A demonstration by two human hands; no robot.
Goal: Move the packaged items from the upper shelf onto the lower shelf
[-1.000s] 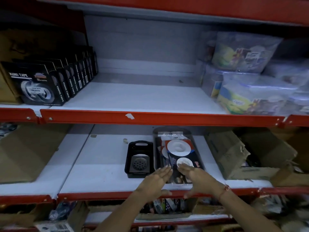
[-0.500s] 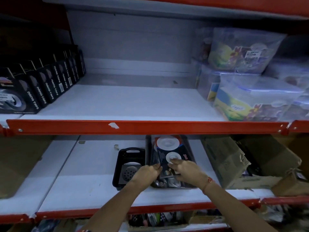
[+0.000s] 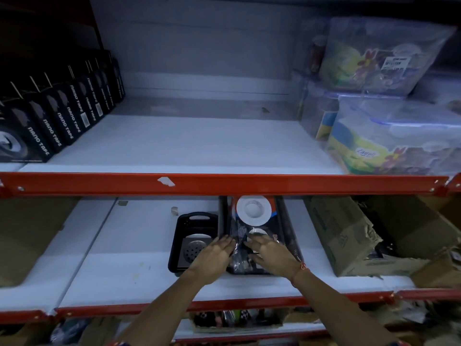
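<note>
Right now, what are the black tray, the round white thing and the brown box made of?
The black tray looks like glossy moulded plastic: smooth rim, cut-out handle. The round white strainer, inside a shiny clear wrapper, seems to be matte plastic with fine holes, though metal painted white can't be ruled out. The brown box is plain cardboard, dull, creased and torn at its edges.

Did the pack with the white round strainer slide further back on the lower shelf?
Yes. The strainer pack has gone deeper: its far end now sits under the red shelf beam, and its near end lies further from the lower shelf front edge.
</note>
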